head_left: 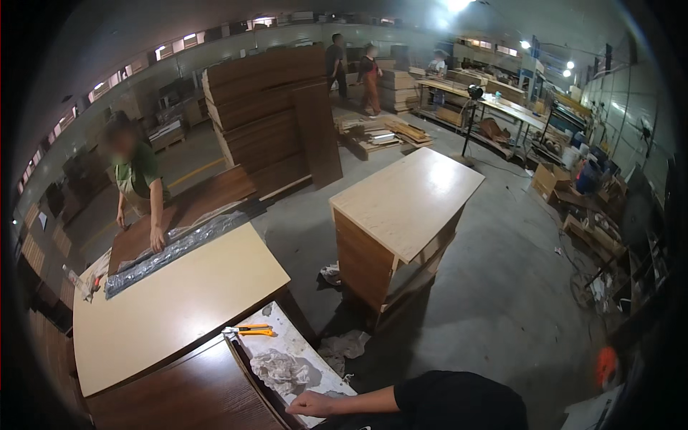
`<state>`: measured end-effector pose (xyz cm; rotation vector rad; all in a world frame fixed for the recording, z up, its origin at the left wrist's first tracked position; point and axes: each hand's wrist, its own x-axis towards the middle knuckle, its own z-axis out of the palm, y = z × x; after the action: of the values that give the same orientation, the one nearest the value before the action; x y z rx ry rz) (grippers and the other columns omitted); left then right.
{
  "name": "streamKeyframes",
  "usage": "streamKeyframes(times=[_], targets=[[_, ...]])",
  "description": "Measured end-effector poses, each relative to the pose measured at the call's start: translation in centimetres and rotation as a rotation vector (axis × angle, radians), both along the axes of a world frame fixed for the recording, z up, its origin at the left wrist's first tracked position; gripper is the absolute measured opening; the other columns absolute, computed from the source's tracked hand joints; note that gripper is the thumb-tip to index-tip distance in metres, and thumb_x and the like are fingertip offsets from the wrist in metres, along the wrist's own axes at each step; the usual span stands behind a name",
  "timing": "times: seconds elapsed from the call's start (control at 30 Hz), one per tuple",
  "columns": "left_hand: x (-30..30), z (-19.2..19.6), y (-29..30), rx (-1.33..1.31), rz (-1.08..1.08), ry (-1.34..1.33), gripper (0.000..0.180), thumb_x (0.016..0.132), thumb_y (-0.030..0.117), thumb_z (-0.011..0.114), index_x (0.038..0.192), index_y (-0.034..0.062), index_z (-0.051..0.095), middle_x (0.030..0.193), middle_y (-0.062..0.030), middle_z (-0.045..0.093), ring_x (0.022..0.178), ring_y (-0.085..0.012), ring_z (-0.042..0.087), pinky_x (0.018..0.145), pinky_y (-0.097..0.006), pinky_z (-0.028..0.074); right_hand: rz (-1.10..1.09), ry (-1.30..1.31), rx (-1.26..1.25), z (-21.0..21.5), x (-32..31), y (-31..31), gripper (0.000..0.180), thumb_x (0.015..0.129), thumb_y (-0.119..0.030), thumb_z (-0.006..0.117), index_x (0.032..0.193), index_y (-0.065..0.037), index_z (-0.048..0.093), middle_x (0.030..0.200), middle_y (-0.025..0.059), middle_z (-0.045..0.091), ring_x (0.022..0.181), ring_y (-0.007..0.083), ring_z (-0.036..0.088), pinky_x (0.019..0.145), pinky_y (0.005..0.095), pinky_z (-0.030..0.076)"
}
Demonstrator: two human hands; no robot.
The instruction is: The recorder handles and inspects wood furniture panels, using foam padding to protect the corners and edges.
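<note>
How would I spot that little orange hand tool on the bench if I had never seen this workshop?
Start at the big pale tabletop at lower left, then go to its near corner, where a scuffed grey-white board runs toward the person's hand. The orange-handled tool lies flat at that board's far end, beyond the crumpled grey rag. It is the only bright orange thing on the bench.

One orange-handled utility knife (pixel 249 330) and one crumpled grey rag (pixel 281 369) are counted on the pale worn surface (pixel 315 358), where one hand (pixel 309 405) of the wearer is seen. One light wooden cabinet (pixel 401 215), one large cream panel (pixel 172 304), one dark brown panel (pixel 179 394) and one tall stack of brown boards (pixel 269 115) are recorded. Four other persons are counted: one at the near bench (pixel 136 175), three in the background (pixel 369 75).
</note>
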<state>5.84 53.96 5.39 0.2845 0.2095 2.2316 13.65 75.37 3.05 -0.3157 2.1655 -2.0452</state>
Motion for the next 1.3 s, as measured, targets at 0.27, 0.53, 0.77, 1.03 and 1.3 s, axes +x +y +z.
streamKeyframes(times=[0.27,0.53,0.77,1.03,1.3], targets=[[-1.5,0.8,2.4,-0.026,0.129,-0.041,0.080,0.075,0.055,0.060,0.134,0.0127,0.029,0.123,-0.0158,0.047,0.090,-0.0250,0.052,0.076,-0.040,0.044,-0.159,-0.082,-0.003,0.8,0.0,3.1,0.046,0.094,-0.038,0.047,0.067,0.001,0.045,0.056,0.0079,0.039,0.056,0.0127,0.037,0.055,0.0342,0.035],[-0.1,0.1,1.0,-0.088,0.444,-0.169,0.084,0.076,0.051,0.061,0.140,0.0114,0.022,0.126,-0.0175,0.047,0.092,-0.0258,0.053,0.076,-0.040,0.046,-0.030,0.346,0.200,1.9,-9.1,-1.7,0.037,0.089,-0.032,0.053,0.068,-0.002,0.046,0.063,0.0150,0.045,0.059,0.0290,0.049,0.056,0.0382,0.038],[20.5,1.9,-6.8,-0.155,0.931,-0.387,0.091,0.076,0.056,0.060,0.144,0.0131,0.018,0.124,-0.0185,0.048,0.095,-0.0280,0.053,0.077,-0.041,0.046,0.055,0.381,0.457,0.8,-19.4,-9.5,0.026,0.079,-0.036,0.063,0.074,-0.010,0.060,0.076,0.0102,0.059,0.069,0.0297,0.055,0.063,0.0410,0.044],[18.0,6.0,-6.2,-1.227,1.270,-0.230,0.093,0.079,0.050,0.061,0.142,-0.0010,0.015,0.138,-0.0161,0.035,0.117,-0.0253,0.046,0.101,-0.037,0.035,0.101,0.387,0.530,1.4,-23.9,-13.7,0.039,0.081,-0.040,0.059,0.082,-0.001,0.065,0.081,0.0198,0.064,0.075,0.0309,0.062,0.071,0.0377,0.049],[17.4,6.2,-5.8,-1.927,1.032,0.094,0.102,0.058,0.050,0.077,0.133,-0.0061,0.035,0.121,-0.0186,0.049,0.107,-0.0278,0.055,0.088,-0.037,0.048,0.058,0.596,0.844,2.5,-23.7,-15.4,0.049,0.080,-0.049,0.051,0.074,-0.004,0.068,0.077,0.0190,0.065,0.077,0.0347,0.063,0.072,0.0424,0.049]])
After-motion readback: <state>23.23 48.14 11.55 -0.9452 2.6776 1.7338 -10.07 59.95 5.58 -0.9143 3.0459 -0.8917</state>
